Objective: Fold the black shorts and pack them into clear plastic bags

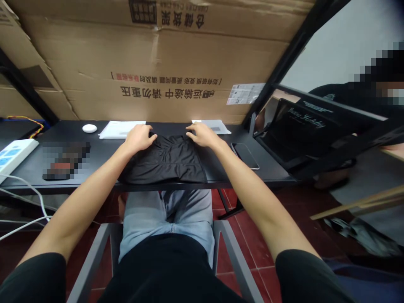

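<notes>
The black cloth (167, 162) lies on the table (102, 151), directly in front of the seated person, its near edge at the table's front edge. With the cloth as dial centre, the left hand (139, 138) rests at 11 o'clock and the right hand (202, 134) at 1 o'clock, both at its far edge. Grip: thumbs and fingers meet the fabric; whether they pinch it cannot be told. The step appears to be arranging the cloth; even, level tension outward from both hands should serve best, without dragging the near edge off. Condition: dark, soft-looking, slightly sheeny, gathered at 12 o'clock, with creases across the middle. Phone (245, 155) at 3 o'clock, apart; right forearm needs clearance.
</notes>
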`<control>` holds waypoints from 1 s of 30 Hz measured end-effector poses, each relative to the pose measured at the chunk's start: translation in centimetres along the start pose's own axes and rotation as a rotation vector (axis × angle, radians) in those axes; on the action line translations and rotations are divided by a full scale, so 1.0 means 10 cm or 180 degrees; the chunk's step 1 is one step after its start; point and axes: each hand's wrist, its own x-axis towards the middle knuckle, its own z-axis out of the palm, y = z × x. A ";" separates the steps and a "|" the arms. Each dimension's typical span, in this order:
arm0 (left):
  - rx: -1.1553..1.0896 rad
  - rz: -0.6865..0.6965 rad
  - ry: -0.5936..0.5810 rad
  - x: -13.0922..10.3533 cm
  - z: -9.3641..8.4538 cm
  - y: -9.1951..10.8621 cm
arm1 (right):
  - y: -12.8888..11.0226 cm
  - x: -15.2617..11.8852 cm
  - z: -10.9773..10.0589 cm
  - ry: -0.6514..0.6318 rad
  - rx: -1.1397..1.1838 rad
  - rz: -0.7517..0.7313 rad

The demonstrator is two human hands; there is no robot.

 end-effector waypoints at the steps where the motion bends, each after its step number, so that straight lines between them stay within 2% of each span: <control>1: 0.0004 -0.0038 -0.0041 0.07 0.02 -0.01 | -0.04 0.02 0.01 -0.0037 -0.0047 0.0024; 4: 0.0017 -0.0048 -0.0030 0.17 0.09 -0.04 | -0.09 0.02 0.05 0.0003 -0.0066 0.0080; 8: -0.0066 0.0166 0.0148 0.14 0.13 -0.07 | -0.07 -0.04 0.06 0.0323 0.0171 0.0092; 13: -0.0334 0.0350 0.0221 0.02 0.00 -0.09 | -0.09 -0.25 -0.06 0.0628 0.0604 0.0024; 17: -0.0639 0.0891 0.0120 -0.23 -0.17 -0.17 | -0.18 -0.62 -0.19 0.0549 0.1044 -0.0264; 20: -0.0764 0.1276 -0.0267 -0.45 -0.26 -0.23 | -0.26 -0.90 -0.25 0.0361 0.1019 -0.0513; 23: -0.0739 0.1475 -0.0659 -0.67 -0.32 -0.26 | -0.33 -1.10 -0.27 0.0044 0.0770 -0.0833; 25: -0.0797 0.1503 -0.0679 -0.82 -0.39 -0.27 | -0.37 -1.18 -0.31 -0.0048 0.0656 -0.0980; 28: -0.0948 0.1476 -0.0462 -1.06 -0.53 -0.29 | -0.45 -1.31 -0.41 0.0085 0.0631 -0.1039; 30: -0.0884 0.1482 -0.0448 -1.25 -0.62 -0.33 | -0.51 -1.42 -0.48 0.0080 0.0677 -0.1139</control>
